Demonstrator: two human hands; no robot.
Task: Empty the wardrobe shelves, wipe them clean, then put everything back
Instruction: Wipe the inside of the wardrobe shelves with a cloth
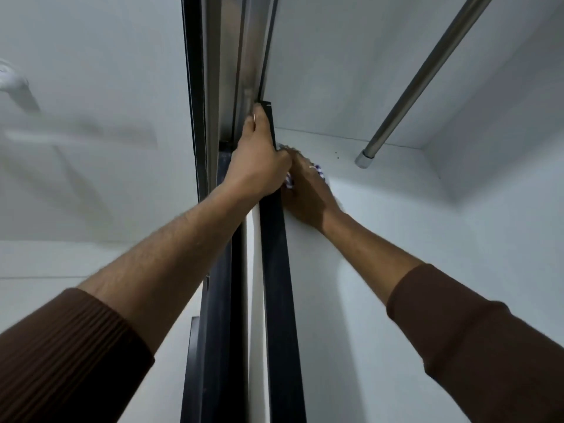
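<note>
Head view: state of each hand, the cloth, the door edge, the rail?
left hand: grips the dark door edge, thumb up along it
right hand: presses the cloth against the white inner wall
cloth: bunched under the right hand, mostly hidden
dark door edge: upright, held near its top
hanging rail: bare, mounted to the wall

The white wardrobe panels (381,270) look smooth and matt, like painted or laminated board. The round grey hanging rail (427,71) is metal with a soft brushed sheen, capped by a pale plastic end socket (362,160). The dark upright door-frame strip (276,270) appears smooth and dull, while the silvery sliding track (244,56) above it is glossier metal. The purple-and-white checked cloth (319,171) looks like soft woven fabric. The brown ribbed sleeves (70,361) are knitted cloth.
</note>
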